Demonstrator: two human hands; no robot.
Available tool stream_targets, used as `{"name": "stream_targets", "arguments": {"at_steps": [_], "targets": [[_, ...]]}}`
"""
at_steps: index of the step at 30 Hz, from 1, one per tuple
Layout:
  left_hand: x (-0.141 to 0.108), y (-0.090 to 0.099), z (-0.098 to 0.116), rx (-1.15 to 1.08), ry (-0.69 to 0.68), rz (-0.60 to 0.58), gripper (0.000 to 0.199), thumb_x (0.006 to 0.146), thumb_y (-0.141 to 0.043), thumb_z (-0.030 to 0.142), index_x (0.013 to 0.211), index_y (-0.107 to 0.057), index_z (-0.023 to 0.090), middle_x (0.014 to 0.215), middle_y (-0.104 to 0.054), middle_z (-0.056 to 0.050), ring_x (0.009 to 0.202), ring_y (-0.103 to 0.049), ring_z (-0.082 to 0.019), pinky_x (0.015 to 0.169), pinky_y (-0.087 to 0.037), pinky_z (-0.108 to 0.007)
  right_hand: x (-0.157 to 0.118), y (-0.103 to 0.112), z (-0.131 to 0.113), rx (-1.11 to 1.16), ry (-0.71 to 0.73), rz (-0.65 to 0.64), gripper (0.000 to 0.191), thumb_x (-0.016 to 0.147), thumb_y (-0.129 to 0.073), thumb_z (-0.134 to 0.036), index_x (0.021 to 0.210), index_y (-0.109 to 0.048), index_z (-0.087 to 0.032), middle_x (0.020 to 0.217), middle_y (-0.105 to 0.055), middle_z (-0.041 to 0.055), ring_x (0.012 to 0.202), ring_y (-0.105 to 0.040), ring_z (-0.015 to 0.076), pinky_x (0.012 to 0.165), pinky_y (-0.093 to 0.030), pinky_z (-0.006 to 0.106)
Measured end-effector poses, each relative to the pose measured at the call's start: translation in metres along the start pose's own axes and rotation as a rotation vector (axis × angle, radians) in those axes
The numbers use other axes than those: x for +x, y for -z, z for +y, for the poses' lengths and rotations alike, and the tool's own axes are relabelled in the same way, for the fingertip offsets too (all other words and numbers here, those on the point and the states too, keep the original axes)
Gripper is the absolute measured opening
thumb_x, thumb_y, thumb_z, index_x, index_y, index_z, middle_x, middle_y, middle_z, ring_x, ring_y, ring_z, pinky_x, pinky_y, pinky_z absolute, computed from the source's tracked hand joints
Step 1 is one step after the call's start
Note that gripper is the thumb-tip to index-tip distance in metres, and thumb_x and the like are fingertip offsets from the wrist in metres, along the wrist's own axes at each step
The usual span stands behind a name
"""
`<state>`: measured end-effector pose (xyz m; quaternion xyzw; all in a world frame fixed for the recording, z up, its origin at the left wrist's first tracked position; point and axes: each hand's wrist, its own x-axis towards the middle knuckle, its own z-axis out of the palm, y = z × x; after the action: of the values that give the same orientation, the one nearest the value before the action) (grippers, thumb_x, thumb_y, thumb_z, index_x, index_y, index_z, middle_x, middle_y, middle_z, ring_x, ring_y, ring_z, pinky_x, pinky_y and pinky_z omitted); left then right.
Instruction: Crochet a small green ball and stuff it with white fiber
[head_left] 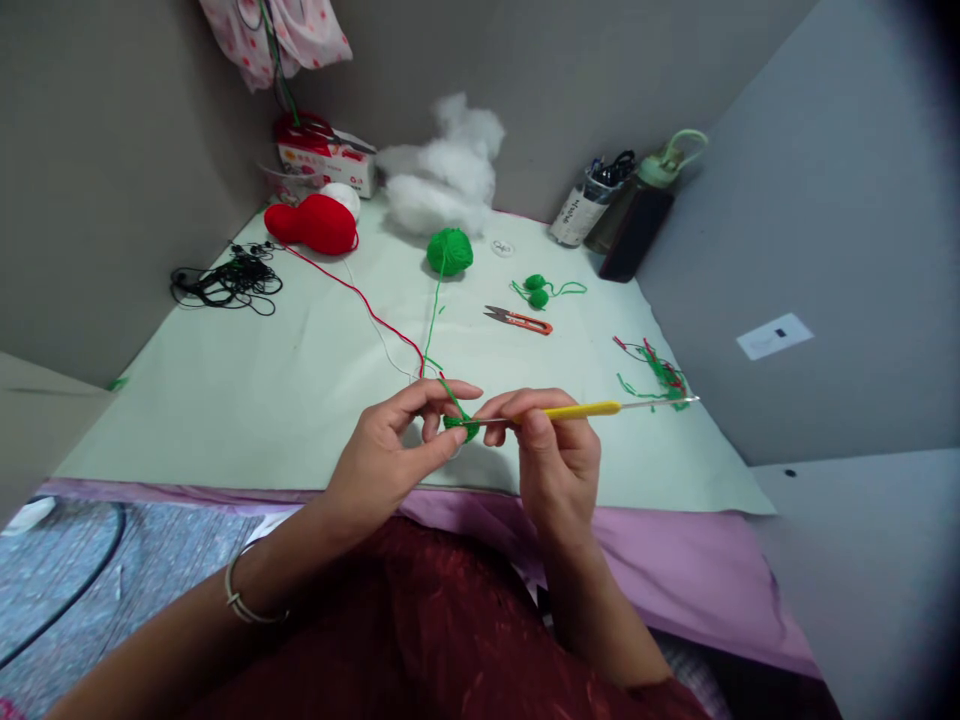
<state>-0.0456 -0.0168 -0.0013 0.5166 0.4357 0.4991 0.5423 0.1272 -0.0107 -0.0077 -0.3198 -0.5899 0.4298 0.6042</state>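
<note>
Between the thumb and fingers of my left hand is pinched a small green crochet piece. Green yarn passes over my left index finger and leads back to a green yarn ball. My right hand grips a crochet hook by its yellow handle, with the shaft's near tip at the green piece and the other metal end pointing right. Red yarn and a thin white strand run from the back left toward my left hand. The stitches under my fingertips are partly hidden.
Orange thread snips lie beyond my hands, with two small green pieces behind them. Yarn scraps lie to the right. White stuffing, red yarn, black cord, a pen cup and a bottle stand around the table's back.
</note>
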Motion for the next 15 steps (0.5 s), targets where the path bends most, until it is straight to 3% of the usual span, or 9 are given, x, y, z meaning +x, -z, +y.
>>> {"name": "stream_targets", "arguments": {"at_steps": [5,11,15], "targets": [[-0.002,-0.003,0.005,0.090,-0.048,0.059,0.026,0.085,-0.075,0.016,0.109,-0.081,0.025,0.093,-0.068,-0.001,0.080,-0.055,-0.016,0.083,-0.044,-0.031,-0.001,0.002,-0.005,-0.231,0.140,-0.074,0.019,0.106,-0.053,-0.021,0.106,-0.071,-0.024,0.097,-0.075,0.0034,0.082,-0.070,0.0154,0.074,-0.059,0.033],[0.002,-0.002,-0.001,0.248,-0.243,0.150,0.029,0.080,-0.075,0.011,0.103,-0.083,0.028,0.083,-0.068,0.000,0.072,-0.054,-0.018,0.084,-0.043,-0.036,-0.001,0.000,-0.009,-0.635,0.435,-0.226,0.022,0.101,-0.054,-0.012,0.115,-0.067,-0.023,0.099,-0.077,0.0081,0.091,-0.073,0.0205,0.078,-0.061,0.037],[0.004,0.000,-0.004,0.309,-0.296,0.160,0.030,0.081,-0.077,0.013,0.105,-0.083,0.029,0.084,-0.071,-0.001,0.070,-0.053,-0.019,0.088,-0.043,-0.039,-0.007,-0.002,0.004,-0.844,0.595,-0.172,0.029,0.098,-0.059,-0.012,0.122,-0.069,-0.025,0.106,-0.079,0.0103,0.088,-0.073,0.0215,0.071,-0.060,0.035]]}}
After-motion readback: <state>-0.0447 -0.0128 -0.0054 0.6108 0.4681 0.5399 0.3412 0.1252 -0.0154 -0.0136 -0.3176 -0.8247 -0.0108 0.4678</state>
